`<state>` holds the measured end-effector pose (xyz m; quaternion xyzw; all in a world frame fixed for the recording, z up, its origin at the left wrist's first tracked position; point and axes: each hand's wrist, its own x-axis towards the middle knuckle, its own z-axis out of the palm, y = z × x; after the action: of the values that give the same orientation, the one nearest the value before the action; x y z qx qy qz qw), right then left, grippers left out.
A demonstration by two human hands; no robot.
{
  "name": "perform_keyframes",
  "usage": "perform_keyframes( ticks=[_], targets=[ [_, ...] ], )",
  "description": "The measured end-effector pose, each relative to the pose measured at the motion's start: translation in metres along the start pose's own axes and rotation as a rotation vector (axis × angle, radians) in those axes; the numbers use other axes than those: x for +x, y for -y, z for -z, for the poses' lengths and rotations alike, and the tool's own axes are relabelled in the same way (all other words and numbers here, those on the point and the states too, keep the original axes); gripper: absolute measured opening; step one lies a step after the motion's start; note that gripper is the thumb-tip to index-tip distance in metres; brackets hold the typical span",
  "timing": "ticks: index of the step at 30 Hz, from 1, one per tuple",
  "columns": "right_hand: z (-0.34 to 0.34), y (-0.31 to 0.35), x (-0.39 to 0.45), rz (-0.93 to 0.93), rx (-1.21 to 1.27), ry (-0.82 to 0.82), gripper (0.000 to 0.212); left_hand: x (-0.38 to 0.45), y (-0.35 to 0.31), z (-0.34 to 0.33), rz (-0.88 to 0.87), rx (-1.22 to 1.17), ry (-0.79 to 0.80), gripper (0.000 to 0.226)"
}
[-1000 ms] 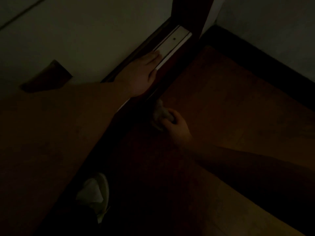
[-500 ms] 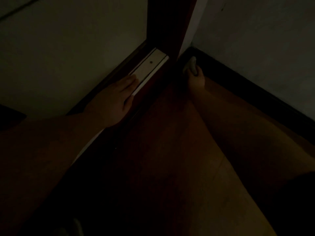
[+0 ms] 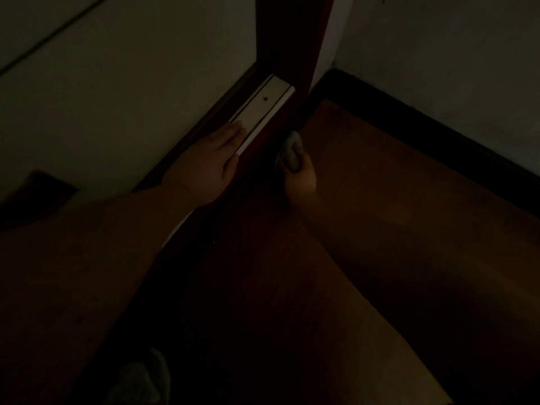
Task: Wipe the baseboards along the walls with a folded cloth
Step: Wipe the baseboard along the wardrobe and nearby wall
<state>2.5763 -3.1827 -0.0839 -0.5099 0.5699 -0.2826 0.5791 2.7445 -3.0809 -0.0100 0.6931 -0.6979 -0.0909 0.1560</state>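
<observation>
Right hand (image 3: 301, 178), gripping cloth (image 3: 290, 153), pulled back from the corner to the door frame base (image 3: 263, 159); left hand (image 3: 210, 165) flat on threshold strip (image 3: 263, 106) — wiping stroke continues

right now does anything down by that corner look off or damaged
Nothing looks damaged or spilled, though the picture is very dark. The left hand rests flat on the pale threshold strip; the right hand grips the cloth against the dark wood beside it. A pale crumpled thing lies low on the floor; too dim to identify.
</observation>
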Motion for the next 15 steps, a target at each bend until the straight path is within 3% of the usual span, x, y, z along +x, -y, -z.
perform_keyframes(
  ticks=[4,8,15],
  targets=[
    [-0.023,-0.027,-0.06,-0.01,-0.124,0.033,0.058,-0.001,0.0,0.001,0.012,0.036,0.023,0.05],
    [-0.048,-0.047,-0.131,-0.084,-0.052,0.1,0.06,0.0,-0.003,0.005,0.047,0.054,0.059,0.051],
    [-0.07,-0.074,-0.223,-0.289,0.11,0.357,0.053,-0.002,-0.009,0.01,0.057,0.072,0.101,0.051]
  ],
)
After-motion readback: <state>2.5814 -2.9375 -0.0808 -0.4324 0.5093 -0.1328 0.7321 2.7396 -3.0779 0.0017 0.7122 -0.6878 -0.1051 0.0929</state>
